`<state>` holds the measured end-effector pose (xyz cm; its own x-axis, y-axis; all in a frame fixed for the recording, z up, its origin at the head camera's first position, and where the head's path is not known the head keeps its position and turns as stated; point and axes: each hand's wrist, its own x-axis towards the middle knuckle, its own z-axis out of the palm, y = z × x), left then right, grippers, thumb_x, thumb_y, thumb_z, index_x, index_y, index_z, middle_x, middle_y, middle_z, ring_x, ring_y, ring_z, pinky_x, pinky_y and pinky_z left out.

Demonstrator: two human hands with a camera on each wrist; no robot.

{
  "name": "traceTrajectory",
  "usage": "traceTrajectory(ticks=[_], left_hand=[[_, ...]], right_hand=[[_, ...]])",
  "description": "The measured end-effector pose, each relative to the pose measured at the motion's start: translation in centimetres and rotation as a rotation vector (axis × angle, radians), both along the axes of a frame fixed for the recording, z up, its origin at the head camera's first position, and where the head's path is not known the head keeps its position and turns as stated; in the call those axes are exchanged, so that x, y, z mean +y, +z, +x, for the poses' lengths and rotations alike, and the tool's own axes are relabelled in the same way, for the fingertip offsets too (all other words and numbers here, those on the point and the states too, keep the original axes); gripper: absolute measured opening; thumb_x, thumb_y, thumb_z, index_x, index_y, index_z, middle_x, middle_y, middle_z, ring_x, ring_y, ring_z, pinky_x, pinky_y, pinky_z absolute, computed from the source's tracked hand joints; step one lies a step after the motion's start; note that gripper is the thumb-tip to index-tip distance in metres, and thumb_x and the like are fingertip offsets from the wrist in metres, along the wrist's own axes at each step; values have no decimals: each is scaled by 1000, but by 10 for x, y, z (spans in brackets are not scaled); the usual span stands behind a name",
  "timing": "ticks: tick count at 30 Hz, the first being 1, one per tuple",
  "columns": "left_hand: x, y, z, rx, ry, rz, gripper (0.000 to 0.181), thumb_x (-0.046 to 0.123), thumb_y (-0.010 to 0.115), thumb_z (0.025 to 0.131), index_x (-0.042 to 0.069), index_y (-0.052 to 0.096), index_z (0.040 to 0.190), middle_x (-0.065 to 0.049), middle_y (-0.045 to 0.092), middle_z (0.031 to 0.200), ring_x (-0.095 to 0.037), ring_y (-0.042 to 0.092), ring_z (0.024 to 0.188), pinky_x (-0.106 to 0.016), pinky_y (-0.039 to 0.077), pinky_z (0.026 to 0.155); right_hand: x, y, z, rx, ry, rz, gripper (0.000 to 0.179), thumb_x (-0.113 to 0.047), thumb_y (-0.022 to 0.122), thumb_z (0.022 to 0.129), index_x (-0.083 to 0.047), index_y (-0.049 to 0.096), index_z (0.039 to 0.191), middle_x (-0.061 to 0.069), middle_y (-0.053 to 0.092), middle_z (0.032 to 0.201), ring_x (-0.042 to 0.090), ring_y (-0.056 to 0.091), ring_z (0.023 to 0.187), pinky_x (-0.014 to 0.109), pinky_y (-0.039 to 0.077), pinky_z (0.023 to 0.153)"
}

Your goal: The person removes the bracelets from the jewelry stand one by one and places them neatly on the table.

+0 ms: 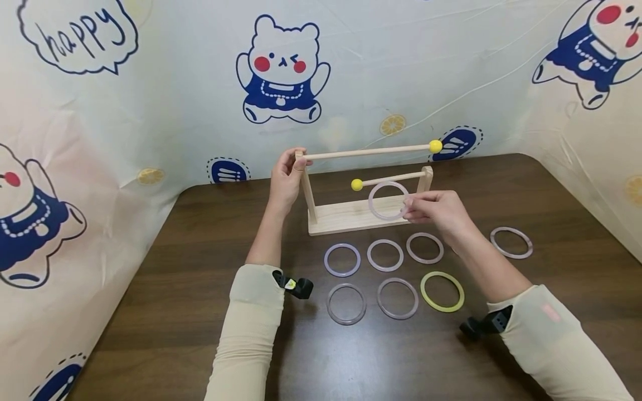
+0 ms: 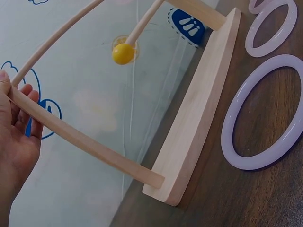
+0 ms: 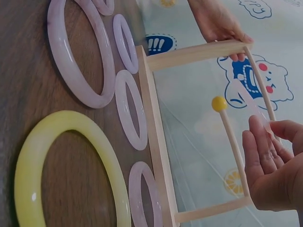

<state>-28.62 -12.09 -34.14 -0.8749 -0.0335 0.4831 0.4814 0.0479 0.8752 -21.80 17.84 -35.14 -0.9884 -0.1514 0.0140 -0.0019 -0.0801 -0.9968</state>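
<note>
A light wooden bangle rack point(image 1: 346, 217) stands on the table, with two level rods on upright posts, each rod tipped by a yellow ball point(image 1: 435, 146). My left hand point(image 1: 284, 186) grips the top of the left post, where the longer rod joins it. Between thumb and fingers my right hand point(image 1: 438, 211) pinches a pale pink translucent bangle point(image 1: 371, 201) by its right side. In the head view this bangle overlaps the shorter rod and the rack's base. From the right wrist view it appears nearly edge-on, near the ball of the shorter rod.
In front of the rack several bangles lie flat in two rows, among them a lavender one point(image 2: 228, 132) and a yellow-green one point(image 3: 28, 179). Another pale bangle point(image 1: 494, 238) lies right of my right forearm. A printed cloth point(image 1: 175, 100) hangs behind the dark wooden table point(image 1: 165, 312).
</note>
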Motion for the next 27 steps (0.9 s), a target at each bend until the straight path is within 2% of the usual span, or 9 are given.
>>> traceTrajectory(ticks=[4, 11, 19, 27], left_hand=[[0, -2, -1, 6, -7, 9, 43, 25, 52, 90, -7, 50, 117, 0, 57, 97, -14, 58, 92, -29, 41, 85], [-1, -2, -3, -5, -11, 13, 45, 28, 52, 88, -6, 51, 118, 1, 57, 96, -13, 58, 91, -29, 40, 85], [-1, -3, -4, -6, -7, 2, 48, 32, 53, 86, -4, 51, 117, 1, 57, 97, -13, 57, 92, -30, 40, 85], [-1, -4, -4, -9, -7, -5, 40, 24, 52, 91, -6, 50, 118, 0, 58, 96, -14, 57, 93, -29, 39, 84]], right_hand=[[3, 1, 4, -15, 0, -17, 10, 6, 58, 84, 4, 68, 86, 5, 67, 67, 12, 66, 61, 28, 53, 61], [9, 5, 14, -22, 14, -17, 21, 2, 61, 86, -13, 72, 75, 4, 67, 67, 12, 66, 63, 27, 53, 62], [16, 6, 19, -11, 20, -17, 17, 0, 60, 87, -9, 71, 78, 4, 67, 68, 12, 66, 63, 27, 53, 63], [26, 5, 24, -7, 22, -45, 18, 1, 59, 88, -9, 71, 78, 6, 67, 68, 13, 67, 64, 27, 53, 63]])
